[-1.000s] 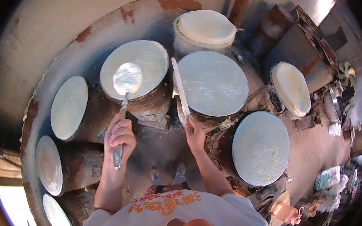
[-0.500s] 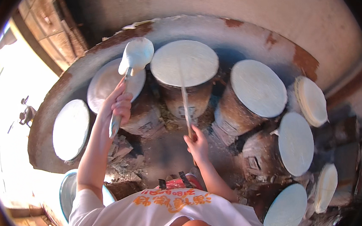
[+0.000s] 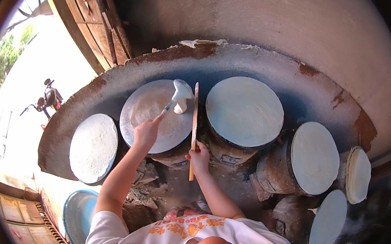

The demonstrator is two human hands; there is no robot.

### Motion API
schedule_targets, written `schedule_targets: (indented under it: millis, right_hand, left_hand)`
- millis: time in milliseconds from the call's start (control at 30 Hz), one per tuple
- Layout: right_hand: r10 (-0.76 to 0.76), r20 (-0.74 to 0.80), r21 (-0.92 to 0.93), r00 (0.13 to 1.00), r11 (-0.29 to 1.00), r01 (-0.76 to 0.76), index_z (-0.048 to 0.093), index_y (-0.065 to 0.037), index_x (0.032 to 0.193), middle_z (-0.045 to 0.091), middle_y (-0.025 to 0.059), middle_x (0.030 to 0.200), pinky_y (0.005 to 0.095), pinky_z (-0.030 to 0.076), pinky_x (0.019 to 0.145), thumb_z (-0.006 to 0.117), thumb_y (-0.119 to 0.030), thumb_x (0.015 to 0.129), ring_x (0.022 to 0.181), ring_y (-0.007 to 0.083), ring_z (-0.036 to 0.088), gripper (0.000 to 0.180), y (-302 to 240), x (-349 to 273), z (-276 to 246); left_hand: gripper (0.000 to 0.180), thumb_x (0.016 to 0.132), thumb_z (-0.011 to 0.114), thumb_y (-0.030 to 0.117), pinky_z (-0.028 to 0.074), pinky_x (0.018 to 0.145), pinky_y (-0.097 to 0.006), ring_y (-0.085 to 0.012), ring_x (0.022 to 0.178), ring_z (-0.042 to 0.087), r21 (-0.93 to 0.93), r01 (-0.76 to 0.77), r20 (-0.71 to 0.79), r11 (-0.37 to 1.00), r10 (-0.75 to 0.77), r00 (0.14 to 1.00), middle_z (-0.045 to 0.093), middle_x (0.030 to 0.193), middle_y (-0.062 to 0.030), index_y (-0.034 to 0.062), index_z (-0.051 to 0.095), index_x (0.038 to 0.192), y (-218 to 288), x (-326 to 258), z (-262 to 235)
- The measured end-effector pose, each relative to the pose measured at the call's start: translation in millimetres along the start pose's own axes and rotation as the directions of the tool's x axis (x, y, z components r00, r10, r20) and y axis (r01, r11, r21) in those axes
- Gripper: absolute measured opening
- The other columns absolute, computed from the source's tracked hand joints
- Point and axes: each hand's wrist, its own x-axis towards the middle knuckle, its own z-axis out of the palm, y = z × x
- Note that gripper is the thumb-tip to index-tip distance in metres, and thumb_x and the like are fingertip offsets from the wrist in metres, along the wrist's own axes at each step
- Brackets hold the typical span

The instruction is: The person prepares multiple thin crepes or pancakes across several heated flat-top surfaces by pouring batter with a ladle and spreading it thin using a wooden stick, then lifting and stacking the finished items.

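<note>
My left hand [image 3: 146,134] is wrapped around the handle of a ladle [image 3: 169,105]. White batter [image 3: 182,95] coats the ladle's head and hangs down over the right part of a bare round griddle [image 3: 146,114]; whether it touches the surface I cannot tell. In my right hand [image 3: 199,157] is a flat wooden spreader [image 3: 195,117], upright along that griddle's right edge, its upper part whitened. A pale sheet of batter [image 3: 245,111] covers the griddle to the right, and another white sheet [image 3: 94,148] lies on the griddle at the far left.
Further griddles with white sheets [image 3: 315,158] curve down the right side, beside a stack of thin flatbreads [image 3: 359,175]. A curved, rust-stained wall [image 3: 241,56] closes the back. The blue-rimmed basin [image 3: 77,218] stands by my left elbow. Outside, at left, is a parked two-wheeler [image 3: 49,99].
The view has swung left. My left hand has brought the loaded ladle over the bare griddle, with batter now drooping from it. The spreader has moved from the covered griddle to beside the bare one.
</note>
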Motion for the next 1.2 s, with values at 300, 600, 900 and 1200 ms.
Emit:
schedule_targets:
  millis: [300,600,900,1200]
  right_hand:
    - [-0.234,-0.05,-0.47,0.971,0.863,0.184,0.058,-0.001,0.113,0.053,0.0151,0.094,0.0379,0.046,0.078,0.063,0.003,0.07,0.086,0.0278,0.056,0.043,38.0,0.1,16.1]
    - [-0.594,0.117,-0.8,0.796,0.418,0.43,0.056,0.002,0.11,0.051,0.022,0.109,0.0462,0.043,0.086,0.062,-0.003,0.073,0.099,0.0397,0.05,0.038,6.8,36.7,58.9]
    - [-0.459,0.218,-0.849,0.861,0.345,0.399,0.057,-0.003,0.112,0.052,0.0146,0.114,0.0422,0.045,0.088,0.061,-0.003,0.07,0.103,0.0353,0.052,0.042,-7.7,17.6,80.9]
    - [-0.518,0.261,-0.849,0.814,0.278,0.449,0.059,-0.002,0.11,0.055,0.0128,0.11,0.041,0.047,0.087,0.06,-0.004,0.071,0.103,0.0319,0.054,0.039,-3.6,25.1,92.1]
  left_hand:
    - [0.052,0.089,0.048,0.016,0.05,0.064,-0.042,-0.0295,0.076,0.064,0.013,-0.027,0.109,1.0,0.025,0.994,0.063,0.083,-0.0116,0.035,0.041,0.138,-48.2,75.1,32.3]
    - [0.046,0.087,0.047,0.014,0.05,0.068,-0.042,-0.0304,0.08,0.064,-0.177,-0.083,-0.08,0.981,0.07,0.994,0.064,0.089,-0.0125,0.0343,0.053,0.128,-75.9,107.3,35.8]
    - [0.046,0.083,0.053,0.016,0.05,0.075,-0.044,-0.0338,0.086,0.063,-0.36,0.006,-0.084,0.933,-0.039,0.996,0.066,0.097,-0.0141,0.033,0.056,0.126,-106.7,107.2,57.9]
    - [0.044,0.085,0.049,0.017,0.05,0.075,-0.044,-0.0337,0.088,0.063,-0.313,0.044,-0.097,0.949,-0.078,0.992,0.066,0.099,-0.0127,0.0335,0.057,0.125,-123.7,105.3,57.9]
